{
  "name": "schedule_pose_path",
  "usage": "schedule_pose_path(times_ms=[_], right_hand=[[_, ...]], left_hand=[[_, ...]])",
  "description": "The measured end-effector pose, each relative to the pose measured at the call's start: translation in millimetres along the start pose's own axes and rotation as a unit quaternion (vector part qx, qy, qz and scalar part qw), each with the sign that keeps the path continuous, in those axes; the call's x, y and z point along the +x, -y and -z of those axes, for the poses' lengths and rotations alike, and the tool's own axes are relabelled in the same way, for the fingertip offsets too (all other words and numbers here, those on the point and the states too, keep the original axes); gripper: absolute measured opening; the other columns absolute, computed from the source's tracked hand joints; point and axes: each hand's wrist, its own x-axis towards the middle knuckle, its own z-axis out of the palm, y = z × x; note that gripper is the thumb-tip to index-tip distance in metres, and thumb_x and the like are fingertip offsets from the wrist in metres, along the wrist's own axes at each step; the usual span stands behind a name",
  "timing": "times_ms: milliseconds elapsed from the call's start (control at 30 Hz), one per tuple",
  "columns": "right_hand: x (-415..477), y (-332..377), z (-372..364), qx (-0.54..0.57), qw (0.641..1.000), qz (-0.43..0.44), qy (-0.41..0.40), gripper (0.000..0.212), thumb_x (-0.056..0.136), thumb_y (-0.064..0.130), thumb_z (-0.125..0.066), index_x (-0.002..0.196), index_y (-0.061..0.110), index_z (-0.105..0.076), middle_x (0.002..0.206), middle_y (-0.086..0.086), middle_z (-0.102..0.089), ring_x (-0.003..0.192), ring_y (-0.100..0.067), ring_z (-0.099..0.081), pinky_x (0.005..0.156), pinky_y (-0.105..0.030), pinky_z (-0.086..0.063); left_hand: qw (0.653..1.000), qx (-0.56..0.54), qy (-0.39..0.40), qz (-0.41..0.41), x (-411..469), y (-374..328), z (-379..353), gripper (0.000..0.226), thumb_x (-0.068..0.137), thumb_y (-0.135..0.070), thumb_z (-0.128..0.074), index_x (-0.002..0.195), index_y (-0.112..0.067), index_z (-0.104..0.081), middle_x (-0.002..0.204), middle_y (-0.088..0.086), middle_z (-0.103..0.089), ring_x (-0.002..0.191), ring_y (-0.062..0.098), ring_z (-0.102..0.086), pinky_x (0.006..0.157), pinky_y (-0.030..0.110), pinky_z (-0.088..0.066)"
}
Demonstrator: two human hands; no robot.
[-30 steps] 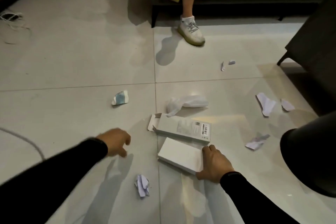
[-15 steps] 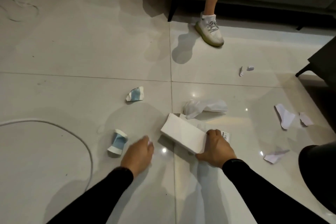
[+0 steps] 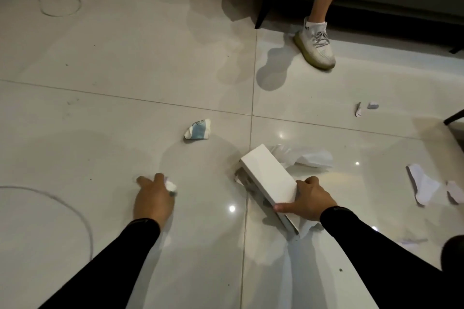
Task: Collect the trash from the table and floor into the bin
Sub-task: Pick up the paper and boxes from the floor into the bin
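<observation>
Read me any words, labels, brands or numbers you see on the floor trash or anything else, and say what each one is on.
No text reads clearly.
White box in the right hand: visible faces blank.
Crushed blue and white paper cup: a round print near the rim, too blurred to read.
Sock of the seated person: a small dark mark, too small to read.
Paper scraps: no print visible.

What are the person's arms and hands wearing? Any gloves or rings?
Both arms wear long, snug black sleeves that end at the wrists. The left hand and right hand are bare: no gloves, and no rings or watch that I can see.
</observation>
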Motion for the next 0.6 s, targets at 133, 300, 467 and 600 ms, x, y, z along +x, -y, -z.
schedule_pose_path(times_ms=[133, 300, 467, 600], right_hand=[[16.9, -3.7, 2.4, 0.036, 0.999, -0.007, 0.037, 0.113, 0.048, 0.073, -0.072, 0.138, 0.016, -0.034, 0.133, -0.007, -0.046, 0.118, -0.026, -0.052, 0.087, -0.032, -0.042], [19.1, 3.1, 8.2, 0.005, 0.996, -0.007, 0.085, 0.104, 0.028, 0.076, -0.072, 0.117, 0.024, -0.052, 0.1, 0.01, -0.059, 0.086, -0.014, -0.054, 0.07, -0.025, -0.041], [7.2, -1.4, -3.1, 0.143, 0.987, -0.024, 0.068, 0.111, 0.03, 0.066, -0.078, 0.124, 0.017, -0.046, 0.12, 0.003, -0.058, 0.101, -0.017, -0.056, 0.077, -0.026, -0.043], [-11.5, -6.9, -29.6, 0.31, 0.942, -0.026, 0.13, 0.083, 0.042, 0.057, -0.083, 0.112, 0.018, -0.059, 0.108, 0.002, -0.068, 0.088, -0.012, -0.066, 0.077, -0.026, -0.055]], left_hand=[[0.998, -0.027, 0.06, 0.02, 5.1, 12.3, 1.9, 0.043, 0.082, -0.023, -0.063, 0.12, -0.007, -0.049, 0.116, 0.027, -0.058, 0.103, 0.042, -0.057, 0.086, 0.037, -0.042], [0.971, -0.209, 0.112, -0.029, 2.5, -39.3, 3.6, 0.029, 0.068, -0.027, -0.07, 0.092, -0.012, -0.064, 0.09, 0.008, -0.067, 0.088, 0.03, -0.062, 0.073, 0.032, -0.044], [0.881, -0.319, 0.35, 0.002, -33.7, -85.1, -31.6, 0.013, 0.079, 0.0, -0.066, 0.087, -0.01, -0.065, 0.076, 0.005, -0.07, 0.066, 0.015, -0.065, 0.054, 0.019, -0.047], [0.84, -0.381, 0.386, 0.031, -51.0, -101.9, -47.3, 0.012, 0.082, 0.001, -0.062, 0.088, -0.009, -0.066, 0.058, -0.002, -0.069, 0.043, 0.006, -0.059, 0.039, 0.013, -0.041]])
